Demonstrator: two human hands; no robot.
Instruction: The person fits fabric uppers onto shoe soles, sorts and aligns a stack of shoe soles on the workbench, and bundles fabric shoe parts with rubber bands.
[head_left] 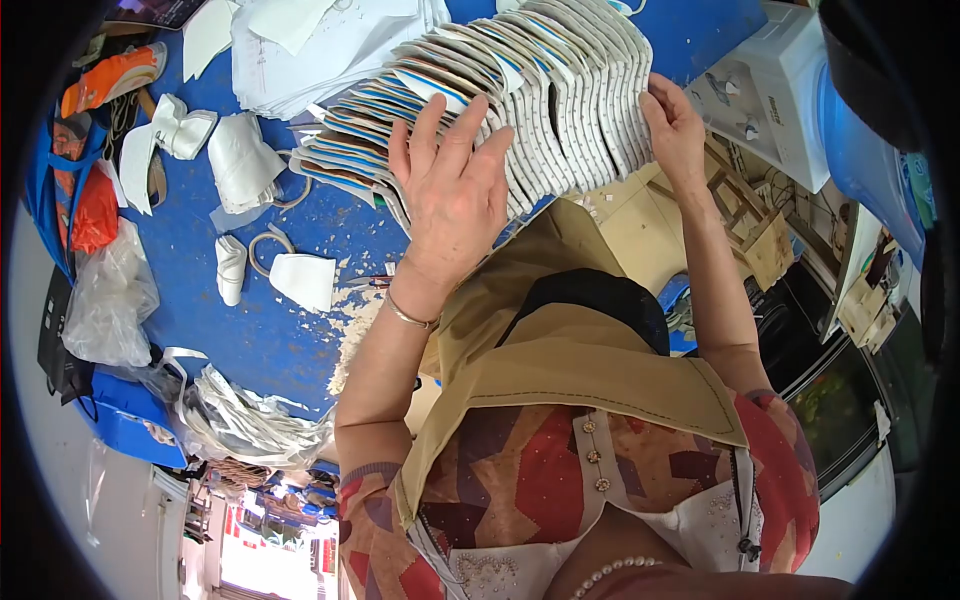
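Note:
A long row of shoe insoles [575,125], packed on edge, spans the top of the blue table; their edges are white and dotted, with blue and brown layers at the left end. My left hand [450,185] lies over the left part of the row, fingers spread and touching the upper edges. At the row's right end, my right hand [677,130] presses with bent fingers against the outermost insole, partly hiding its fingertips. White paper sheets [290,70] lie behind the left end of the row.
White curved pieces [240,160] and rings of cord lie on the blue table [190,290] at left. An orange shoe [115,78] and plastic bags [110,295] sit at its far left. Scraps cover the near edge. A white box [755,95] and wooden stool [755,235] stand right.

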